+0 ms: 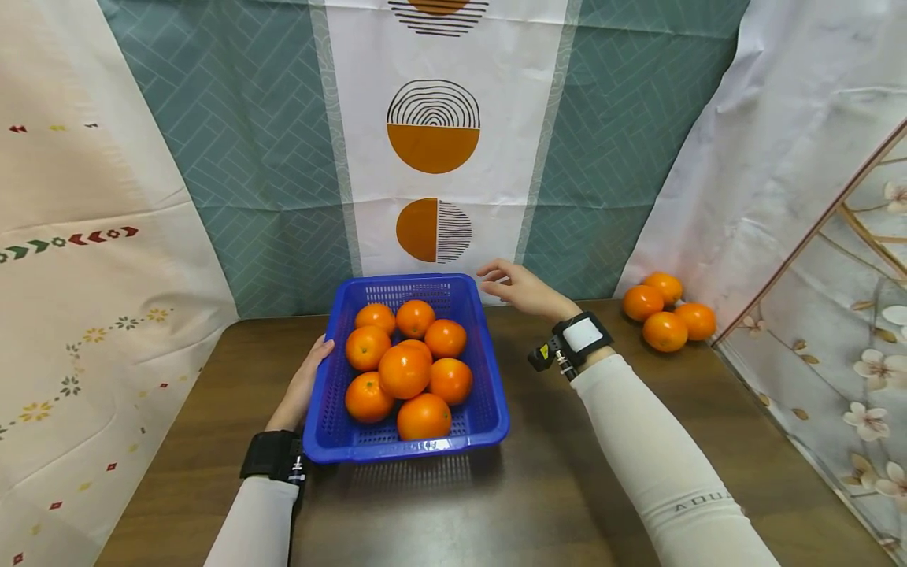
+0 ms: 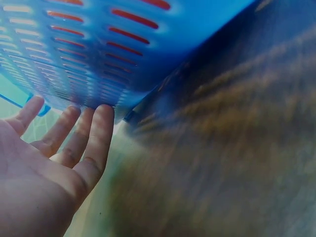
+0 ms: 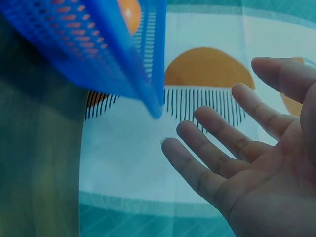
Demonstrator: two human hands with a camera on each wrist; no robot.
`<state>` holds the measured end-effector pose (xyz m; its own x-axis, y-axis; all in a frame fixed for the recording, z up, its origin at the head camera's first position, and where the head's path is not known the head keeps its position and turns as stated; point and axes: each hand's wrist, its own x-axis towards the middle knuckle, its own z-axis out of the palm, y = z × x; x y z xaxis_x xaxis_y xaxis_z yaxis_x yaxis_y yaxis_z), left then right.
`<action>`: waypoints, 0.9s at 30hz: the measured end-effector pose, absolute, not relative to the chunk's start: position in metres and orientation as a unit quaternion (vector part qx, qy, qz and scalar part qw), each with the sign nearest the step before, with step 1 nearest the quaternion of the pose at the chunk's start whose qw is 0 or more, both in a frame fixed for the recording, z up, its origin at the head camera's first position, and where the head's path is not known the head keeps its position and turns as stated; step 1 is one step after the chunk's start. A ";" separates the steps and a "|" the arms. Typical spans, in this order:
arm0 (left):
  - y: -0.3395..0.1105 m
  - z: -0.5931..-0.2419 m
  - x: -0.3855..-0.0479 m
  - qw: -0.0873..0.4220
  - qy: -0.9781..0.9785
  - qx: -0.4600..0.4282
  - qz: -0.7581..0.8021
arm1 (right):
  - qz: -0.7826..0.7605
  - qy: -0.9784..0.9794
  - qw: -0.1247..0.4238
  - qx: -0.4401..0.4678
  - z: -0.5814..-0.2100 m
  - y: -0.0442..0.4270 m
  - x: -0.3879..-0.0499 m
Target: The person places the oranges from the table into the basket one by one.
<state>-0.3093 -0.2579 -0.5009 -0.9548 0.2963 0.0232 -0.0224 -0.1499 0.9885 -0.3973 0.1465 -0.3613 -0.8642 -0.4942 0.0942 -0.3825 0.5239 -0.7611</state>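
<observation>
A blue plastic basket (image 1: 409, 451) with slotted walls holds several oranges (image 1: 405, 370), one lying on top of the others. On the basket's left side is my left hand (image 1: 309, 376), whose fingertips (image 2: 102, 116) touch the slotted wall in the left wrist view. Those fingers are extended rather than wrapped round it. My right hand (image 1: 524, 291) hovers by the far right corner of the basket, apart from it. Its fingers are spread and loosely bent, and the palm holds nothing in the right wrist view.
More oranges (image 1: 665, 331) sit in a group at the right end of the brown wooden table (image 1: 453, 520). A patterned cloth (image 1: 269, 157) hangs behind the table, with other cloths at both sides. Each wrist wears a black strap with a device.
</observation>
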 end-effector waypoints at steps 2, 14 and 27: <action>-0.258 -0.501 -0.309 0.106 0.644 0.111 0.750 | -0.417 0.871 0.066 -0.250 -0.363 0.153 -0.398; -0.257 -0.501 -0.310 0.110 0.641 0.101 0.753 | -0.448 0.866 0.048 -0.216 -0.366 0.201 -0.395; -0.257 -0.500 -0.307 0.117 0.651 0.073 0.747 | -0.376 0.913 -0.020 -0.155 -0.377 0.260 -0.395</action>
<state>-0.3071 -0.2572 -0.4999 -0.9620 0.2696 -0.0439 -0.0805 -0.1262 0.9887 -0.3950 0.2605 -0.3770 -0.9510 -0.2689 0.1525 -0.2983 0.6687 -0.6811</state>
